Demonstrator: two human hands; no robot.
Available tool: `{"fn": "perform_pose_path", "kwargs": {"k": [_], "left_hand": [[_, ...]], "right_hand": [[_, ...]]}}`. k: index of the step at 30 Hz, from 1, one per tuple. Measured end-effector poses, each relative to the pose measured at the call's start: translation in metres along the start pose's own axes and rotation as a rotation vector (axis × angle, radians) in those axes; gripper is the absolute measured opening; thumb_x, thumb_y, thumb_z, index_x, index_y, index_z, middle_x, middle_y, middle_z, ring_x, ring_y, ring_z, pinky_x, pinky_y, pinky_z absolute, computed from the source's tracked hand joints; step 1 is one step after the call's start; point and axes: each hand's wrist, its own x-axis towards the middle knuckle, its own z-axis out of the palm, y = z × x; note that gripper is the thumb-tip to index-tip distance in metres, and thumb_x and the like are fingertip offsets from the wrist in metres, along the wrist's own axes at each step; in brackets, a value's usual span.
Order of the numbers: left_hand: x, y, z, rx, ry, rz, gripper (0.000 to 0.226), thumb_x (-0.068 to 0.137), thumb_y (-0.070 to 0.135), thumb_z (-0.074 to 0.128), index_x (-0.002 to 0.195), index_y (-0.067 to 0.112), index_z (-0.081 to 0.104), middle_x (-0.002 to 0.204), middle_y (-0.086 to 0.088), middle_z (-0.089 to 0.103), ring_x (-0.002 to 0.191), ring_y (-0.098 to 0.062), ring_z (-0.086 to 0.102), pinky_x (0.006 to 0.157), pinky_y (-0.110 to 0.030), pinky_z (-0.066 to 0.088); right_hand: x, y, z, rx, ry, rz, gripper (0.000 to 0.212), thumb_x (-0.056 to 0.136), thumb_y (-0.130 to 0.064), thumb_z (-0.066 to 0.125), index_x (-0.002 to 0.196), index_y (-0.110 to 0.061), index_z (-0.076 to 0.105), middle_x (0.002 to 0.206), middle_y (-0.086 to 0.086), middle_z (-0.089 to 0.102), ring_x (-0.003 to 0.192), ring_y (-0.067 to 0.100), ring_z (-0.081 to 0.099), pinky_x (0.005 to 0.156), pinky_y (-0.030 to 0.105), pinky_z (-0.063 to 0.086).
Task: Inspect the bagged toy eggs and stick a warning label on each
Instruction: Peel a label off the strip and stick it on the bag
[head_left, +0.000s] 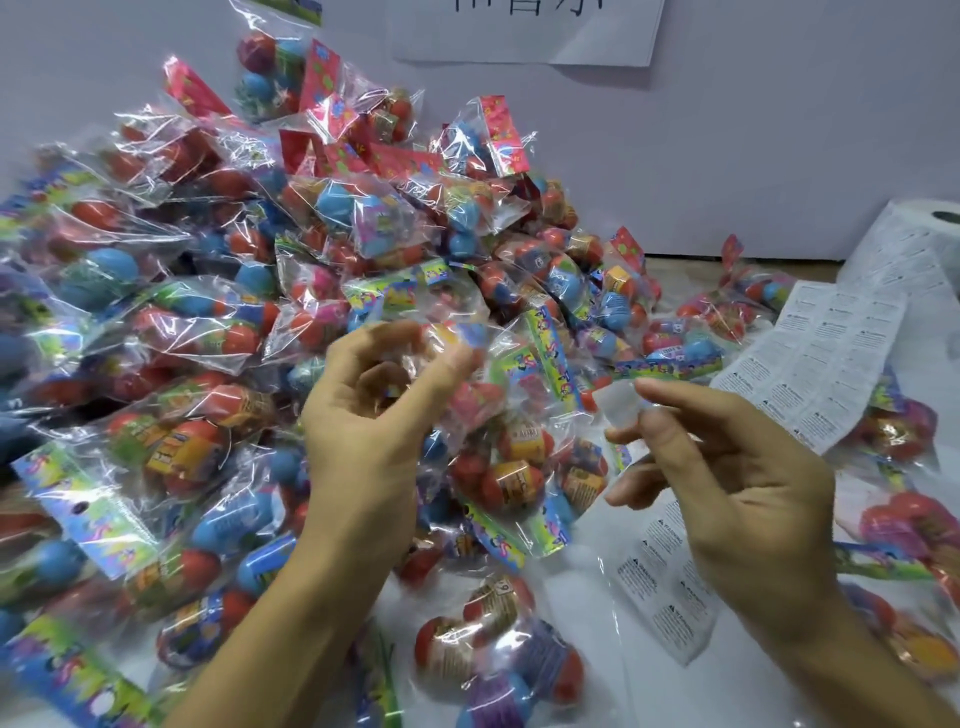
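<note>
Loose label strip (662, 582): lies on the bench (587, 561) nearest the person, just below the right hand.
Right hand (737, 467): thumb and forefinger pinch one peeled warning label (618, 402); keep the sticky face off other film.
Left hand (363, 415): fingers curled round a bagged egg pack (498, 415), lifted over the heap.
Advice: pull the film taut over a flat patch clear of the printed header, lay one edge, then smooth across.
Risk: slack, crinkly film will likely wrinkle the label.
Label sheet (815, 358): unrolled from the roll (914, 244), far right.
Pile of bags (218, 270): rises toward the wall, awaiting labels.
</note>
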Motion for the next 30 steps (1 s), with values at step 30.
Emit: {"fn": "perform_pose_path", "kwargs": {"k": [30], "left_hand": [[-0.024, -0.001, 0.022, -0.024, -0.344, -0.225, 0.028, 0.062, 0.038, 0.082, 0.071, 0.011, 0.081, 0.133, 0.016, 0.062, 0.127, -0.019, 0.062, 0.093, -0.044, 0.058]], "right_hand": [[0.001, -0.001, -0.007, -0.435, -0.007, -0.471, 0.038, 0.082, -0.016, 0.086, 0.111, -0.009, 0.063, 0.097, 0.004, 0.061, 0.07, 0.019, 0.066, 0.061, 0.023, 0.052]]}}
